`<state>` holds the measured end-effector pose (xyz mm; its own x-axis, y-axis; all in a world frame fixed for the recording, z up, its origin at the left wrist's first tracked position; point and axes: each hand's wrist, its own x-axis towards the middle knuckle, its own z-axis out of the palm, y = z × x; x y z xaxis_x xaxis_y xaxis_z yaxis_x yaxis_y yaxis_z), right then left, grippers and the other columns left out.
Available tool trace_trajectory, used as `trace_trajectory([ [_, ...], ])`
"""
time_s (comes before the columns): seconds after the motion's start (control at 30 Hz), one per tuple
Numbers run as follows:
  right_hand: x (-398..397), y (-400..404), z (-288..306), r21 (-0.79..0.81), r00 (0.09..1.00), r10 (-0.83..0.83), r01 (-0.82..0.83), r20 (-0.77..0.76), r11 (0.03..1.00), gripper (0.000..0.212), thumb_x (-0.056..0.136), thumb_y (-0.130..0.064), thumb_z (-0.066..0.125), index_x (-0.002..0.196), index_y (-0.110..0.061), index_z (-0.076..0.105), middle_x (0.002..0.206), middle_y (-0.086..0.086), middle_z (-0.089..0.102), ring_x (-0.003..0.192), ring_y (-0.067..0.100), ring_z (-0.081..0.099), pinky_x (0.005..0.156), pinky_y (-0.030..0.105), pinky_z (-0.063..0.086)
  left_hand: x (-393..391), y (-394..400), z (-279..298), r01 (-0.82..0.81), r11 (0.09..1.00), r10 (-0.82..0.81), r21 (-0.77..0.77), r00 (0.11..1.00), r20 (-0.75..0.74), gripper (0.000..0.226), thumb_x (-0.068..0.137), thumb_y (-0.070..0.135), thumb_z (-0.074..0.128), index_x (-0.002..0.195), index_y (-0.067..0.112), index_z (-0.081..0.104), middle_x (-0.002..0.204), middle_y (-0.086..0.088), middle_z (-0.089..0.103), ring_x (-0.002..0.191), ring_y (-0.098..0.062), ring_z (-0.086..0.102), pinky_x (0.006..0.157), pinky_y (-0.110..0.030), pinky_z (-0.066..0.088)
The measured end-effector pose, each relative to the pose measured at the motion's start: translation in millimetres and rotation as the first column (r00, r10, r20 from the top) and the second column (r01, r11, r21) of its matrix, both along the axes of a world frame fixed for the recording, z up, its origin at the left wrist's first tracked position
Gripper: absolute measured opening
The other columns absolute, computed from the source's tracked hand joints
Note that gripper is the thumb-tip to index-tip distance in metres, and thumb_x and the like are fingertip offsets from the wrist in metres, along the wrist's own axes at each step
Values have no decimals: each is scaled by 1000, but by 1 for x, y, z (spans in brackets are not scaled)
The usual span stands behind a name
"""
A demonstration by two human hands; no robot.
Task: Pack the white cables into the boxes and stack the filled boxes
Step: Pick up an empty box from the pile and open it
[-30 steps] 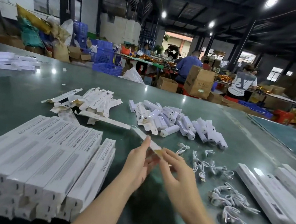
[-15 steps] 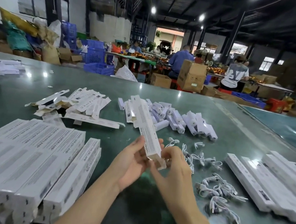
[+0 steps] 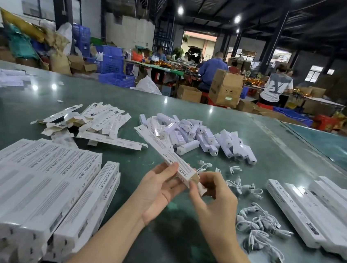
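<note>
Your left hand [image 3: 160,191] cradles the near end of a long white box [image 3: 167,155], thumb on its printed top face and fingers curled underneath. The box slants away from you and to the left, up off the green table [image 3: 191,112]. Your right hand [image 3: 214,202] pinches the open brown flap [image 3: 200,186] at the box's near end between thumb and forefinger, with the other fingers loosely curled behind.

The loose white cables [image 3: 263,228] lie on the table to your right, some just beyond your right hand and a thicker tangle nearer you. None is in either hand, and whether one is already inside the held box cannot be told.

To your left sits a stack of closed boxes [image 3: 34,181], laid side by side in layers near the table edge. Farther right, beyond the cables, a row of long white boxes [image 3: 310,210] lies flat. Across the table are a heap of flattened cartons [image 3: 96,121] and, beside it, a pile of short white boxes [image 3: 206,137]. Past the table, people [image 3: 277,84] work at benches among brown cardboard boxes [image 3: 225,88] and blue crates [image 3: 111,60].
</note>
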<state>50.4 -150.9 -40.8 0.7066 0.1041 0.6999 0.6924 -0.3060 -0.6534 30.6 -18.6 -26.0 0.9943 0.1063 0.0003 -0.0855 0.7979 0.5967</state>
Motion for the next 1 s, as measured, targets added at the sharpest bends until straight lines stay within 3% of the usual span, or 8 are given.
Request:
trace_trajectory([
  [0.2,1,0,-1,-22,996,11,-13,-92,1000,24,81,-4,71,77,-23,57,76,-9,60,73,10,55,59,12,39,-1,-5,-4,-13,1000,13,3,999,34,52,80,3,61,129,5,42,110,-28,68,101,-40,69,74,-42,62],
  [0.37,2,0,-1,-6,979,70,-72,-191,997,16,84,-6,68,76,-17,59,66,-3,59,58,6,50,55,13,38,-2,-6,-6,-80,992,75,99,996,52,35,78,0,62,111,6,49,121,-32,63,101,-41,67,82,-46,60],
  [0.43,1,0,0,49,969,100,-91,-227,995,16,84,-6,67,76,-15,58,66,0,59,54,5,47,54,17,40,-2,-7,-6,-97,987,89,130,994,64,34,77,1,63,108,8,51,121,-31,63,100,-39,67,83,-44,60],
  [0.53,0,-1,2,148,947,176,-140,-267,979,12,86,-9,66,81,-13,56,71,4,62,64,20,56,62,29,47,0,-8,-5,-112,983,102,143,992,72,36,80,1,61,114,6,50,118,-28,66,106,-41,66,84,-42,60],
  [0.63,0,-1,4,312,878,328,-222,-348,924,8,90,-6,63,93,-10,56,82,11,64,70,19,59,62,27,49,0,-6,-6,-138,981,130,139,989,64,35,88,-3,57,121,4,47,118,-28,66,108,-44,64,86,-43,58],
  [0.73,3,0,5,482,773,475,-252,-420,839,17,90,-7,61,106,-6,54,80,12,65,69,19,62,61,22,50,0,-4,-5,-130,987,124,96,990,68,41,83,1,61,121,6,47,114,-27,68,90,-33,72,77,-39,61],
  [0.87,4,2,4,542,681,547,-256,-487,801,12,92,-12,59,102,-6,59,70,7,64,64,20,61,60,24,49,-1,-3,-4,-116,991,111,71,992,66,43,77,5,64,117,7,49,112,-26,69,88,-31,73,69,-36,61],
  [1.0,3,1,6,596,642,604,-273,-472,756,14,92,-10,56,103,-3,60,73,11,63,66,21,57,59,23,49,-1,0,-4,-118,990,112,82,991,74,39,77,7,65,114,7,53,111,-25,70,87,-30,73,70,-36,61],
])
